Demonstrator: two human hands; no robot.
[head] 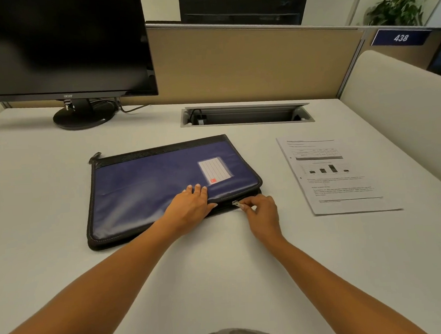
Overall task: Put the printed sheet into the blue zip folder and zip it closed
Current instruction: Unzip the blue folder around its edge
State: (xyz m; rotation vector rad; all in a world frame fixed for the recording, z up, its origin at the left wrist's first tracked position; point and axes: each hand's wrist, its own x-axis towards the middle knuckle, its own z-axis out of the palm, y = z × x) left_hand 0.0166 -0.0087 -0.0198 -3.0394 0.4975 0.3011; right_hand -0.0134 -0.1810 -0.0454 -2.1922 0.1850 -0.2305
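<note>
In the upper left of the frame stands a black monitor [59, 45]. Its top and left side are cut off. Below it, in the middle left, the blue zip folder [151, 186] lies flat on the pale, smooth surface [47, 177]. It is a shiny rectangle with black cloth edges and round corners. The left hand [190, 204] rests flat on its near edge, fingers straight and close together. Just to the right, the right hand [263, 213] has its fingers pinched on the small silver zipper pull [236, 204]. The zip teeth are hard to see. At the right, the printed sheet [338, 175] lies flat on the surface, apart from the folder. Its words are too small to read.
</note>
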